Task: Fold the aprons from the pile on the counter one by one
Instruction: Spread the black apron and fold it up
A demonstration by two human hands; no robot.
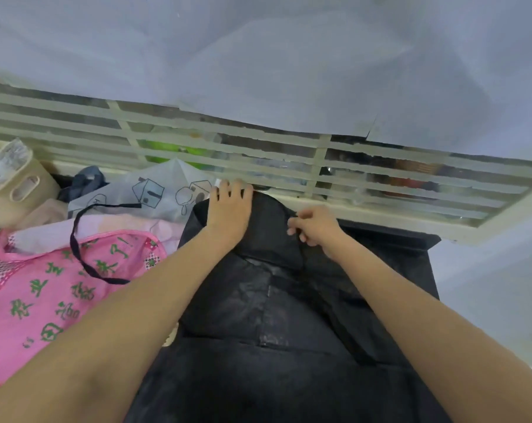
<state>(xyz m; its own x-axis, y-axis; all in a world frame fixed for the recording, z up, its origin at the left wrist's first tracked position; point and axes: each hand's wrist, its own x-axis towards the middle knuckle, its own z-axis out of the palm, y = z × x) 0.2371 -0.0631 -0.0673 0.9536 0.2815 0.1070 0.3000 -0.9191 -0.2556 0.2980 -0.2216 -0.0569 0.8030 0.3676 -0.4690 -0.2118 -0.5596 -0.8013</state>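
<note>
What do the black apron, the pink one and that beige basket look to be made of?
Black apron: probably a coated or synthetic cloth, since it is matte with faint greyish sheen patches. Pink apron: likely thin woven or mesh fabric, with a net-like texture at its edge and green printed characters. Beige basket: seemingly moulded plastic, smooth with a cut-out handle slot.

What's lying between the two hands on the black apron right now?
Only black apron cloth: a folded flap spans the gap between the left hand, pressing flat, and the right hand, pinching its edge. Head view shows it.
</note>
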